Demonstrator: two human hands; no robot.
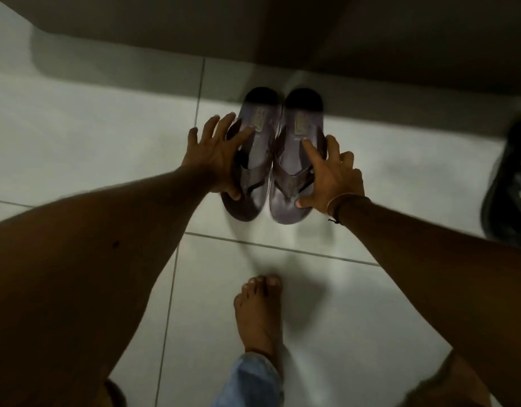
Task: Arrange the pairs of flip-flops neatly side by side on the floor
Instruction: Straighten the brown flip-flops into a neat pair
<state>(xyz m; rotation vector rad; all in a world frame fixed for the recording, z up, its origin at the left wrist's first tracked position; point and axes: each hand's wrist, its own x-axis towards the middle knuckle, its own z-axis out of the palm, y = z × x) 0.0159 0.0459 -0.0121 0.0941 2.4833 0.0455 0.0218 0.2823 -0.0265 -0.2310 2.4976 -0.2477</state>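
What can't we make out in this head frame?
- Brown flip-flops, head view: motion blur smears the insole labels, and whether they rest on the white tile floor or are lifted is unclear.
- Left hand and right hand cover the pair's outer edges; grip is unclear.
- Dark sandal: cut off by the right edge, any mate unseen.
- Top of frame: in shadow, the dark surface cannot be identified.

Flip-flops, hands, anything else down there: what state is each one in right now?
Left flip-flop: sole down on the tiled floor, beside its partner, blurred.
Right flip-flop: sole down, side by side with the left one.
Left hand: fingers spread, pressing the left flip-flop's outer side.
Right hand: open, fingers on the right flip-flop's outer side.
Dark sandal: alone at the right edge, cut off.
Bare foot: flat on the floor.
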